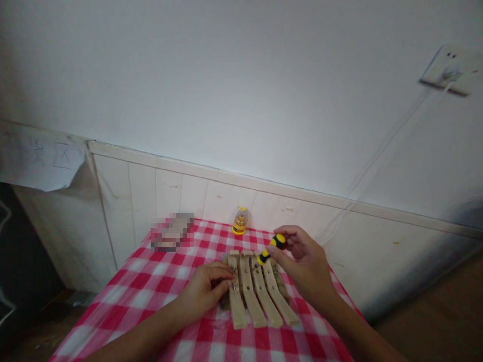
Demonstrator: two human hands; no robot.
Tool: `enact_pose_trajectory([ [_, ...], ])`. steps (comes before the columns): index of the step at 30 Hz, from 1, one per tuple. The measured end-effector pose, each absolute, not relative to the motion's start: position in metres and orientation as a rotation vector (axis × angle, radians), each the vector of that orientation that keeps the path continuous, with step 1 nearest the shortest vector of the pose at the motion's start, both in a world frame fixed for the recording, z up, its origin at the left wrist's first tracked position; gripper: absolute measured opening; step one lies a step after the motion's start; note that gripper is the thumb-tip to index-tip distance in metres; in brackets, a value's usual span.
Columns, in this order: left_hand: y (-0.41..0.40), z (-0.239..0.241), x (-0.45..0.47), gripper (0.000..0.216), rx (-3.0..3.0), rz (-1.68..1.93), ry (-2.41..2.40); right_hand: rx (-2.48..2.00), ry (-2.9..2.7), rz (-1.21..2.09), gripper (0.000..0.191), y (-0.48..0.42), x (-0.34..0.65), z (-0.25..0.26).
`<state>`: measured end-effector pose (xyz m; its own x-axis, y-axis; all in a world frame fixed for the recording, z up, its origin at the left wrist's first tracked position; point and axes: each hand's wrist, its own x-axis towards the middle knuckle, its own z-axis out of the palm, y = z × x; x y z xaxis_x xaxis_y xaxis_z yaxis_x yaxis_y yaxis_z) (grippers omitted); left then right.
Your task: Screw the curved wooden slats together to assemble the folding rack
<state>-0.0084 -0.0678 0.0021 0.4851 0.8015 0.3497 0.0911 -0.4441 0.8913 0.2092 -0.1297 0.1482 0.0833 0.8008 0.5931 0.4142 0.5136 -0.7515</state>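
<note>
Fingers of my right hand [307,264] clamp a yellow-black screwdriver [270,250] over wooden slats [260,296] on the red-checked surface [132,296], beside a pale wall [226,100]. Its long axis slants, tip down-left toward the third slat. My left hand [204,289] touches the leftmost; whether those fingers pinch it, I cannot tell.

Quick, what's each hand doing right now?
Left hand: touching the leftmost wooden slat; can't tell whether it grips.
Right hand: closed, holding the yellow-and-black screwdriver.

Head view, forward and down
</note>
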Motion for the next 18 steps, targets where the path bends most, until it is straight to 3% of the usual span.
enact_pose_trajectory([
  [9, -0.056, 0.005, -0.01, 0.027, 1.756, 1.117, 1.07, -1.046, -1.377, 0.486, 0.034, -0.163, 0.228, 0.119],
  [18, -0.025, 0.018, -0.021, 0.048, 1.863, 0.816, 1.197, -1.094, -0.976, 0.826, 0.039, -0.197, 0.237, 0.096],
])
